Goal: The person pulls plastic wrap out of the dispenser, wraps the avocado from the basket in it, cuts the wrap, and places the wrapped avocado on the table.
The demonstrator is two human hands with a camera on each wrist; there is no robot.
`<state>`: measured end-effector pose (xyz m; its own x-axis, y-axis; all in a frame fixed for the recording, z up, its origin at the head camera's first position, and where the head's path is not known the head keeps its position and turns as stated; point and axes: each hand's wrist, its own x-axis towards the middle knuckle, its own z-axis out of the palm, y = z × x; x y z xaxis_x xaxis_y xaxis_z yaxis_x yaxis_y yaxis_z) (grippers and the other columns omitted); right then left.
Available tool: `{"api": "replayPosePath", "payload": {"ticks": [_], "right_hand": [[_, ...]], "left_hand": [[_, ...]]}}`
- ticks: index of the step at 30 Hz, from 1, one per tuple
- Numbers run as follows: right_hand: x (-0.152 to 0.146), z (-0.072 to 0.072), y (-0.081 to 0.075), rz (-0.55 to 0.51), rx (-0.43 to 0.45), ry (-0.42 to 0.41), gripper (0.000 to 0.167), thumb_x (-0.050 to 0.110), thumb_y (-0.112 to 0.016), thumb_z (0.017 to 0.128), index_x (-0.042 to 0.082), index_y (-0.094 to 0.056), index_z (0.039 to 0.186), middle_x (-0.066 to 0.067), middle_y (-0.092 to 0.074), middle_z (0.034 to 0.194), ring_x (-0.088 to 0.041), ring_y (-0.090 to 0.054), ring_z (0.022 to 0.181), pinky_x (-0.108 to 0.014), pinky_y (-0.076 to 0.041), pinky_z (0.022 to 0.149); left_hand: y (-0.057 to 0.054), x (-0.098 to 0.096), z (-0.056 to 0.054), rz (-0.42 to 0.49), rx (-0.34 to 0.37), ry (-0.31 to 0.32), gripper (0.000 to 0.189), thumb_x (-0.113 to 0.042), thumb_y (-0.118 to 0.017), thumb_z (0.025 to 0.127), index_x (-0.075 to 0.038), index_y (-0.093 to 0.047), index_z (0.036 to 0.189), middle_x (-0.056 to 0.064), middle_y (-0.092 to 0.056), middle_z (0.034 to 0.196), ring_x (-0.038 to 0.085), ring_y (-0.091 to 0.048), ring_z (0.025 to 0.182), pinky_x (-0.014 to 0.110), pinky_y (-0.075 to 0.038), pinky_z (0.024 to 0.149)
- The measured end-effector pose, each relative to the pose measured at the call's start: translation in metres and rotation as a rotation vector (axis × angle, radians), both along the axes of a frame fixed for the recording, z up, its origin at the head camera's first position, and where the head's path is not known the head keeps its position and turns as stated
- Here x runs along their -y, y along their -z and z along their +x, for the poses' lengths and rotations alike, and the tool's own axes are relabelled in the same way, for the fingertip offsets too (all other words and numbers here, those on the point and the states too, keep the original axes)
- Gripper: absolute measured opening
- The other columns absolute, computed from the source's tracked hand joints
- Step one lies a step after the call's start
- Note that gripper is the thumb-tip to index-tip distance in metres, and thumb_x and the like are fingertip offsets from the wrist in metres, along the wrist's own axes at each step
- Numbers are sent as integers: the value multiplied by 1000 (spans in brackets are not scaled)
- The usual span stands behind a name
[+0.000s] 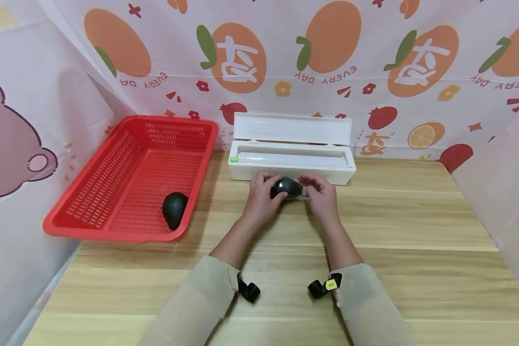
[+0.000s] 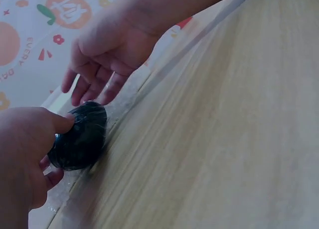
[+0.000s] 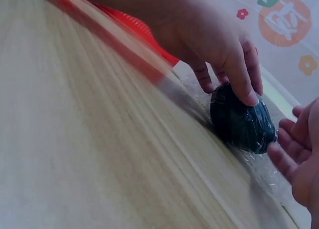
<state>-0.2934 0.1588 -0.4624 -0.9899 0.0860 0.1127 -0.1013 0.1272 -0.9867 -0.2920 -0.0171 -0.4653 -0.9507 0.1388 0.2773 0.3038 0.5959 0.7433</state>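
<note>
A dark, egg-shaped fruit like an avocado (image 1: 288,186) has clear cling film (image 3: 264,171) wrapped over its surface, with more film spread beneath it. My left hand (image 1: 261,197) grips it from the left, thumb on the near side and fingers beyond. At the fruit's right end is my right hand (image 1: 322,194), fingers loosely bent, fingertips right at the film there. Just behind both hands stands a white cling film box (image 1: 291,174), its lid raised and a film roll lying inside.
To the left, a red plastic basket (image 1: 203,180) holds a second dark avocado (image 1: 175,210) in its near right corner. A fruit-printed cloth (image 1: 281,62) hangs behind the wooden table (image 1: 285,298), close behind the box. Pale cloth also borders both sides.
</note>
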Motion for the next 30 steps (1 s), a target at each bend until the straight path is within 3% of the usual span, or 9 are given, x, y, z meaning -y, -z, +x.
{"api": "replayPosePath", "payload": {"ticks": [5,12,17,25,30], "right_hand": [[-5,-3,6,72,74,-16,38,-5,-50,85,3,-68,118,-13,-68,119,-23,-61,112,-32,-48,94],[-7,-6,12,204,74,-61,37,2,-53,87,7,-68,121,-10,-68,120,-23,-61,110,-36,-48,94],[-5,-4,14,262,27,-92,38,7,-57,88,11,-66,124,-9,-66,124,-23,-61,114,-40,-50,99],[-1,0,15,388,-120,-111,34,23,-75,88,13,-69,120,-7,-63,120,-27,-65,102,-40,-55,89],[0,-1,15,395,-98,-96,36,25,-74,89,13,-69,123,-7,-64,121,-27,-66,104,-40,-55,90]], "left_hand": [[0,-1,-1,-8,2,1,45,-21,-75,88,-11,-63,130,9,-48,128,31,-41,122,44,-38,107],[1,0,0,-6,9,9,45,-24,-73,90,-14,-62,132,8,-47,131,31,-41,123,45,-37,108],[4,1,1,17,38,2,43,-25,-72,91,-17,-61,132,7,-45,133,30,-43,123,45,-38,109],[4,3,0,28,53,-10,42,-26,-70,92,-20,-60,132,5,-45,132,27,-48,125,45,-39,110],[3,3,1,18,65,-1,45,-27,-69,93,-19,-58,135,6,-46,133,27,-50,126,45,-39,110]]}}
